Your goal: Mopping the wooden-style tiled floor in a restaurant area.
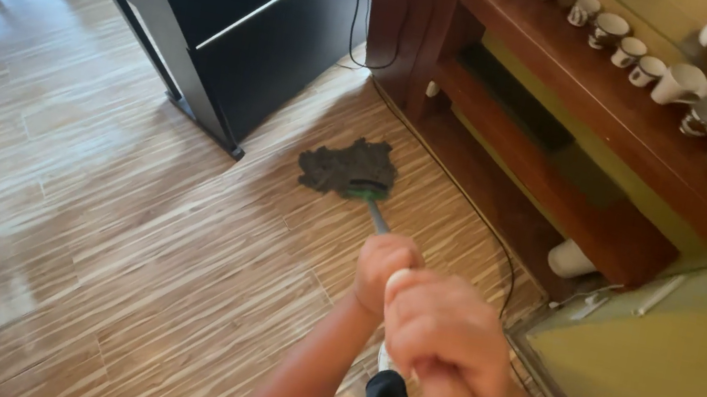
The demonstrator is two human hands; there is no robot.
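From the head view, the mop head [349,169] lies on the wooden floor [127,217] straight ahead of the hands, near the black cabinet [241,14]. Its handle [377,217] runs back to the person. The left hand [381,271] sits nearer the mop, the right hand [443,340] behind; each grip is clenched on the handle.

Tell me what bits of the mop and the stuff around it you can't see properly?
Head view:
- Mop handle: mostly hidden behind the left hand and right hand.
- Right hand: motion-blurred, fingers unclear.
- Mop head: underside pressed against the wooden floor.
- Cups on the wooden shelf: too small for patterns.
- Black cabinet: top cut off by the edge.
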